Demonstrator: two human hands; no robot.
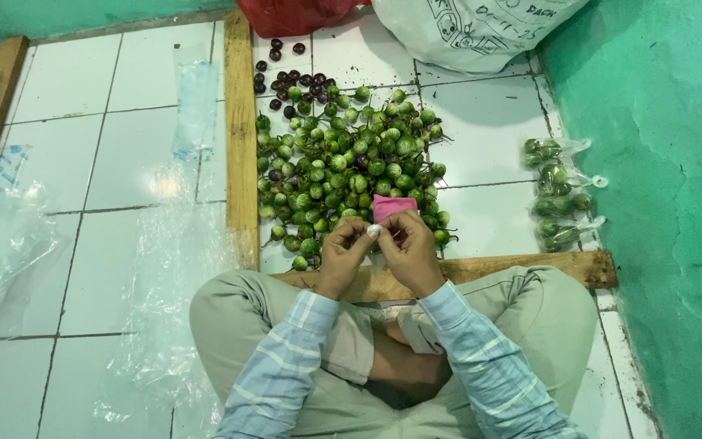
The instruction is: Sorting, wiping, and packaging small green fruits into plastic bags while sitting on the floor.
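Both hands, left hand (343,254) and right hand (412,252), pinch together on a small white bit (374,231), just below the pink packet (392,207) by the green eggplant pile (343,162).

This looks like a back room of a produce stall or a small packing corner, not a home kitchen. A heap of small round green eggplants (343,175) lies straight on the white tiled floor (107,138), fenced in by bare wooden planks (240,130). Filled clear bags (558,195) sit against the rough green-painted wall (660,179). Empty plastic bags (164,268) lie spread on the tiles, and sacks (465,28) stand at the far edge.
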